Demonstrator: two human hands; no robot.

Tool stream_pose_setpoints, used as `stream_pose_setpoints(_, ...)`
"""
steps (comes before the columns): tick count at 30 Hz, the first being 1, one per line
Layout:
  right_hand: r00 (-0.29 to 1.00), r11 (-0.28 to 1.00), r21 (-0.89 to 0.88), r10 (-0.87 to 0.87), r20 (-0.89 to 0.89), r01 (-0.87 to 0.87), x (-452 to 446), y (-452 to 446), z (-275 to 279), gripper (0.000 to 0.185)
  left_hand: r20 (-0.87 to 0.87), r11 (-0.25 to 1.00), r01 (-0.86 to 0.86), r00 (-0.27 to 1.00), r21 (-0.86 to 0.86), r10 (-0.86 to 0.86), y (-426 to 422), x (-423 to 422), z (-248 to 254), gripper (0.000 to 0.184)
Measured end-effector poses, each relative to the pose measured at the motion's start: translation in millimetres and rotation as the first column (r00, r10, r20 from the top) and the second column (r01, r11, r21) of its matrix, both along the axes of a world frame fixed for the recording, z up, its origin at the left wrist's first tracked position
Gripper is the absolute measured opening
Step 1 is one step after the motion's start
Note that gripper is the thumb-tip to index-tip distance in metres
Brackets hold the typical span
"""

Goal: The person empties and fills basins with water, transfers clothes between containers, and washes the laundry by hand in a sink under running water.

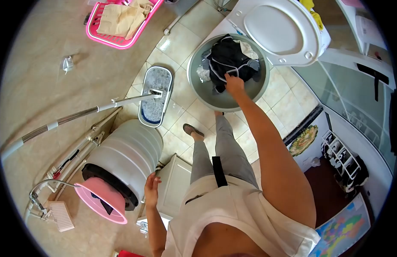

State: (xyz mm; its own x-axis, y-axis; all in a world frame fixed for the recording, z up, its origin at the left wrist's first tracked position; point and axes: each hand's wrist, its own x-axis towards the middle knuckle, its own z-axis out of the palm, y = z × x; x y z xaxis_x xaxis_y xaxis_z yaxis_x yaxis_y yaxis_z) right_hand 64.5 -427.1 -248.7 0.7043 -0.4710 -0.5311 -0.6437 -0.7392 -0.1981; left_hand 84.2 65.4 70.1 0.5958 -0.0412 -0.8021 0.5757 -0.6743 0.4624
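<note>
A large grey-green basin (254,92) holds a heap of clothes, with a black garment with white piping (224,58) on top and white and grey pieces around it. My right hand (235,85) reaches into the basin, its fingers closed on the black garment. At the lower left, my left hand (151,188) is raised beside the large translucent barrel (130,150), its fingers apart and nothing in them. A pink basin (95,205) with something dark inside rests against the barrel's black rim.
A white toilet (275,30) stands behind the big basin. Left of that basin, a mop (134,99) stands in a mop tray (169,92). A pink basket (93,32) hangs at the upper left. A glass-fronted enclosure (357,94) is at the right.
</note>
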Motion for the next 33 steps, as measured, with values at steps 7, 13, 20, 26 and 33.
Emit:
stream_pose_setpoints(7,0.894,0.973,0.086,-0.230,0.385,0.214,-43,-13,114,0.040,0.005,0.990,0.002,1.000,-0.138,-0.001,-3,1,-19,0.038)
stream_pose_setpoints(13,0.734,0.931,0.287,-0.355,0.578,0.225,-39,-26,232,0.033,0.126,0.964,0.119,0.988,-0.236,-0.091,6,17,-34,0.032)
stream_pose_setpoints(20,0.555,0.938,0.319,-0.338,0.760,0.136,-21,-10,345,0.032,0.213,0.930,0.224,0.963,-0.293,-0.165,7,33,-25,0.032)
stream_pose_setpoints(26,0.376,0.814,0.557,-0.575,0.727,0.166,0,19,450,0.023,0.253,0.877,0.364,0.922,-0.315,-0.292,-17,42,-43,0.033)
stream_pose_setpoints(33,0.095,0.593,0.794,-0.790,0.606,-0.138,34,83,542,0.025,0.446,0.658,0.697,0.704,-0.284,-0.553,-114,39,-38,0.067)
